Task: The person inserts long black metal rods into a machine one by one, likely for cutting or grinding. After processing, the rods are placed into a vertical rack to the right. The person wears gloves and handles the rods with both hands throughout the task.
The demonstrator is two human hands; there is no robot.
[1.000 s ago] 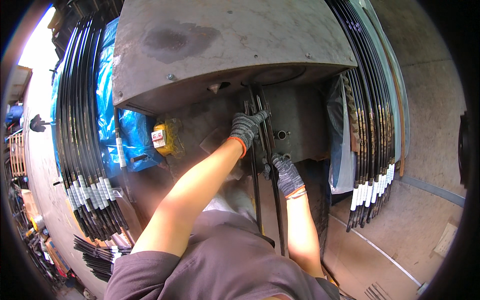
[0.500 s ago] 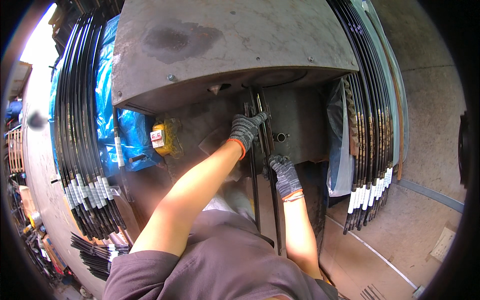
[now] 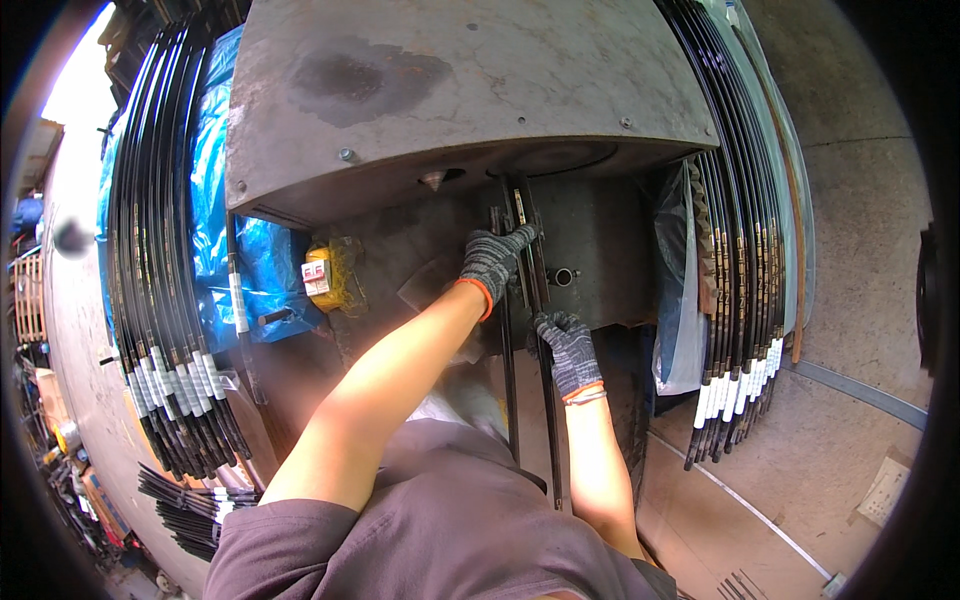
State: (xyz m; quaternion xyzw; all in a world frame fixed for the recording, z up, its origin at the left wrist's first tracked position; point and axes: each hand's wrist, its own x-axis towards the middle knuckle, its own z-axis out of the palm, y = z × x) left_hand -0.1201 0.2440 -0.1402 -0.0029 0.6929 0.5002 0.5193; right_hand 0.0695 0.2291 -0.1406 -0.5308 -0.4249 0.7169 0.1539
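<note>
Both my hands wear grey knit gloves with orange cuffs. My left hand (image 3: 492, 258) is closed over slim dark bars below the front edge of a large grey metal housing (image 3: 560, 65); its fingers reach across toward the right-hand bar. Nearer to me, my right hand (image 3: 568, 350) is closed around a long black rod (image 3: 553, 430), whose lower end runs down toward my body. A second dark bar (image 3: 508, 390) runs beside it on the left. The rod's upper end passes under the housing, where its tip is hidden.
Bundles of black rods with white-wrapped ends stand at left (image 3: 160, 250) and right (image 3: 740, 260). Blue plastic sheeting (image 3: 212, 130) lies by the left bundle. A red-and-white box (image 3: 316, 278) sits beside a yellow bag (image 3: 345, 280). A short pipe stub (image 3: 562, 277) is right of the bars.
My right hand has shifted very slightly to the left along with the rod. My left hand stays nearly in place.
</note>
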